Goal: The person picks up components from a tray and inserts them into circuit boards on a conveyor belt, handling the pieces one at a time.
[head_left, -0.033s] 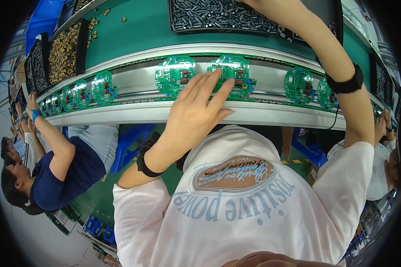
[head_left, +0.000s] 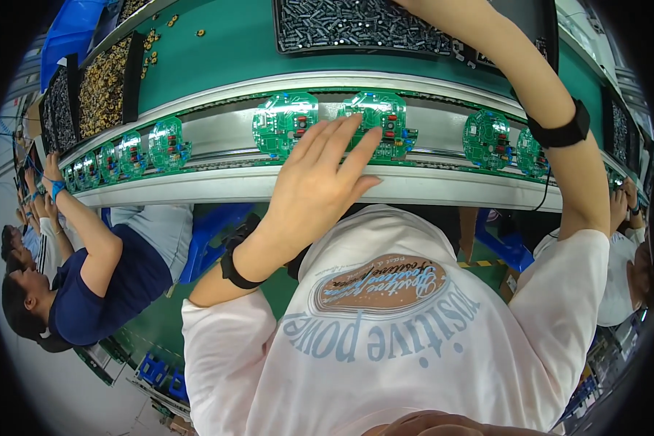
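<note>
Two boards (head_left: 275, 125) under the spread left hand (head_left: 314, 185) should be touched lightly. The right hand's (head_left: 427, 7) grip cannot be told.

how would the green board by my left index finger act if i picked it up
The green board looks thin and flat, so it's probably stiff and light. Its red components stand proud of the surface, so they might bend or catch if pinched.
</note>
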`<state>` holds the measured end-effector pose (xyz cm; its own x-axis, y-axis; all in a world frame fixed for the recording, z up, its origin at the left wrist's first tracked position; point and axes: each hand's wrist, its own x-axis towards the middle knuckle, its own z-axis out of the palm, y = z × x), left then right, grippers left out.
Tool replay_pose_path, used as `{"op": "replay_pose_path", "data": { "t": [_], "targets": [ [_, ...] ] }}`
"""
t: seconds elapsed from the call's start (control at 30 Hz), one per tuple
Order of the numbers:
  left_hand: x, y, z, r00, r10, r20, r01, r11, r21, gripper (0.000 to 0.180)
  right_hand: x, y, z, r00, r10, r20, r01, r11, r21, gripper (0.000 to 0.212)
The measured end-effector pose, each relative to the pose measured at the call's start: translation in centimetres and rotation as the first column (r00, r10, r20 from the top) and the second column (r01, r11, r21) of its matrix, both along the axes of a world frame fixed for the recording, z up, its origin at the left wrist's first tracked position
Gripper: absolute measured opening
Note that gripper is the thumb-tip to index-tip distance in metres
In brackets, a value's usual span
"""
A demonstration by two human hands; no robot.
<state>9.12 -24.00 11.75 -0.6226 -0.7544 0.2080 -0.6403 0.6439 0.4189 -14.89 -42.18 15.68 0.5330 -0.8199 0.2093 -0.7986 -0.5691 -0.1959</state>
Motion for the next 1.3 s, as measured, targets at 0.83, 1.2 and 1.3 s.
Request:
{"op": "replay_pose_path", "data": {
  "t": [0.83, 1.2, 1.3],
  "targets": [
    [-5.5, -23.4, 2.5, 0.993, -0.107, -0.045, 0.093, 0.967, -0.236, 0.02, -7.2, 10.7, -0.1, 0.478, -0.613, 0.629, -0.13, 0.659, 0.741, 0.019],
    [-6.1, -20.6, 2.2, 0.966, -0.224, -0.13, 0.133, 0.858, -0.496, 0.017, -7.3, 16.6, -3.0, 0.367, -0.587, 0.721, -0.152, 0.727, 0.67, 0.024],
    [-5.8, -20.0, 2.5, 0.957, -0.249, -0.151, 0.151, 0.868, -0.473, 0.014, -5.6, 17.3, -3.4, 0.409, -0.396, 0.822, -0.162, 0.855, 0.492, 0.023]
  ]
}}
